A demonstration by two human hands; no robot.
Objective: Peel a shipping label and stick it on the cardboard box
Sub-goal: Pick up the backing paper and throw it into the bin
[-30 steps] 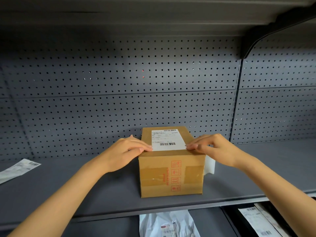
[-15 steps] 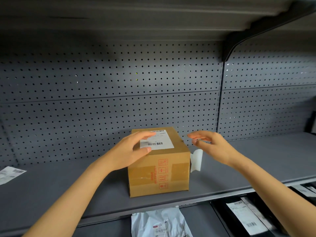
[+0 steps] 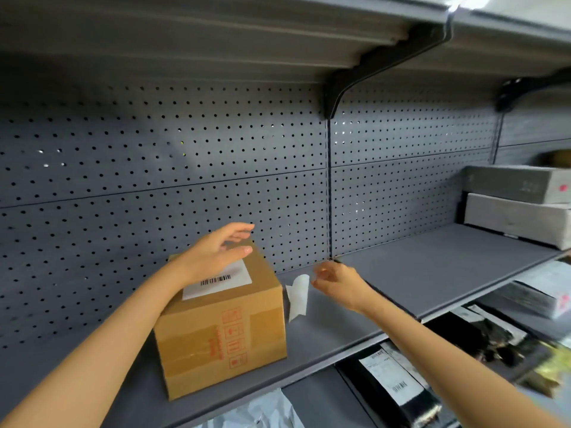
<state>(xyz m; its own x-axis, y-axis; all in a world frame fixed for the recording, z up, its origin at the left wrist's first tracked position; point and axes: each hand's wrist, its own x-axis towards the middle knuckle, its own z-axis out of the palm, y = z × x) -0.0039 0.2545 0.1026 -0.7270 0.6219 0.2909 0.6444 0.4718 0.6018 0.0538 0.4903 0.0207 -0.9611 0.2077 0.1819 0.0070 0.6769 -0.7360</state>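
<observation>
Label (image 3: pixel 221 281) lies flat on box (image 3: pixel 222 319) top. Left hand (image 3: pixel 216 254) hovers above it, spread, empty; right hand (image 3: pixel 335 284) beside box, loosely curled, empty, near backing paper (image 3: pixel 298 296).

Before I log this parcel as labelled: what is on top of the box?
A white label with a barcode lies flat on the box. The left hand hovers over its far part, hiding the rest.
</observation>
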